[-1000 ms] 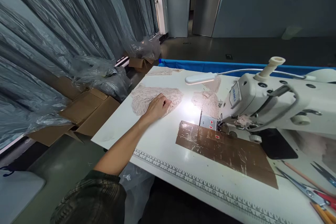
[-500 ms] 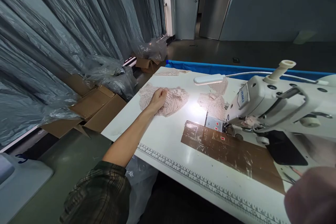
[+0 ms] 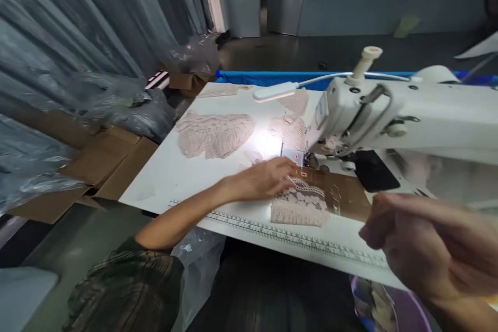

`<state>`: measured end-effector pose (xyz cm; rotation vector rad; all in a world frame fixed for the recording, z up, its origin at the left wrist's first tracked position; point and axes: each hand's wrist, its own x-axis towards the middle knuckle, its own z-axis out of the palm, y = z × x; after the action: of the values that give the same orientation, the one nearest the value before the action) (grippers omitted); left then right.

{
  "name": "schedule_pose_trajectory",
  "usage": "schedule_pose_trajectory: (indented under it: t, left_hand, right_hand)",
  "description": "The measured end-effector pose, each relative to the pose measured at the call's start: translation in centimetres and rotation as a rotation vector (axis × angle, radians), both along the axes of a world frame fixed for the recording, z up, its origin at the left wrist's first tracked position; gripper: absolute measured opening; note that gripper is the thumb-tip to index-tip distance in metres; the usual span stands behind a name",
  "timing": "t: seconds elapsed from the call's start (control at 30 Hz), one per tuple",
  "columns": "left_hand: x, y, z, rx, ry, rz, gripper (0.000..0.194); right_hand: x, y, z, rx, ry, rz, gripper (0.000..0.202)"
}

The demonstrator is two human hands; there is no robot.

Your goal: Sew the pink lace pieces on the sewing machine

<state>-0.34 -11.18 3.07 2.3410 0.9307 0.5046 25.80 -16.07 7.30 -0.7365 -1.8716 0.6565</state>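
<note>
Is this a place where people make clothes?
Most likely, yes: it looks like a sewing workshop. A big white sewing machine stands on a table with a ruler printed along its edge. The left hand rests on a lace piece, and more lace lies nearby.

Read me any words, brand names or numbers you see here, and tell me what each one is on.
Nothing reads clearly.
Blue badge on the sewing machine: lettering too blurred to read.
Ruler strip along the table edge: tick marks show, numbers too small and blurred.
Red marks near the needle: no legible text.
</note>
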Motion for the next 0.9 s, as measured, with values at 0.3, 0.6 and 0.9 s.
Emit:
schedule_pose_trajectory:
  t: [0.3,0.6,0.9]
  left_hand:
    - [-2.4,2.8,-1.8,0.09,0.233,0.221,0.017]
    - [-0.7,2.8,-2.1,0.225,0.338,0.212,0.015]
    - [-2.3,1.5,-0.4,0.172,0.392,0.231,0.025]
  right_hand:
    - [0.5,1.3,-3.5,0.146,0.106,-0.293,0.029]
    - [-1.6,4.3,-6.7,0.04,-0.358,-0.002,0.042]
    - [-2.4,5.7,-8.1,0.031,-0.593,0.114,0.058]
